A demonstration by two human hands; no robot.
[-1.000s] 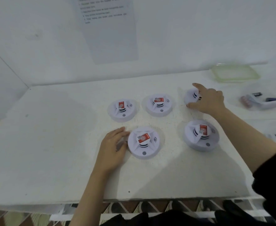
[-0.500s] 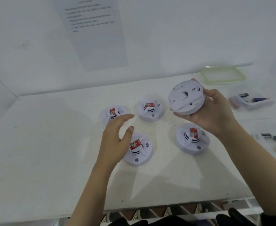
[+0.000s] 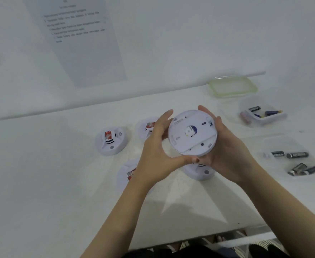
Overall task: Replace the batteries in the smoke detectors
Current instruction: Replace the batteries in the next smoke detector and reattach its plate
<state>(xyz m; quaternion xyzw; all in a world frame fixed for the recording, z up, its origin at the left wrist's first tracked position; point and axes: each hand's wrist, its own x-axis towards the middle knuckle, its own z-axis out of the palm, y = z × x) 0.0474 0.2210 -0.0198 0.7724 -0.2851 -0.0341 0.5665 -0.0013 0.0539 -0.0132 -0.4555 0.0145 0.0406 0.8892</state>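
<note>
Both hands have one smoke detector (image 3: 192, 133) held up clear of the worktop (image 3: 41, 183), roughly over the middle and a bit toward the right edge, flipped so its flat back faces the camera. Left hand (image 3: 158, 151) wraps the left side of the rim, fingers curled up round the far edge and the thumb tucked under the near edge; right hand (image 3: 227, 153) cups the right side much the same way, palm against the rim, fingers curving over the top. So neither hand is spread out, both are closed round the disc on opposite sides, nothing else in them. It's round so there's no real long axis, what matters is the back plate sits dead between the two palms, tilted toward the person, which to me looks like the setup for a twist-off or popping a battery cover, can't tell which kind it is. Four more detectors (image 3: 112, 140) sit face up on the worktop below and left of the hands, three partly hidden by them. Loose batteries (image 3: 297, 155) lie near the right edge, more in a clear tub (image 3: 264, 120) further back, and a green-rimmed lid (image 3: 232, 86) toward the back right corner. Right hand is the closer one to all that, so I'd guess it does the fetching
</note>
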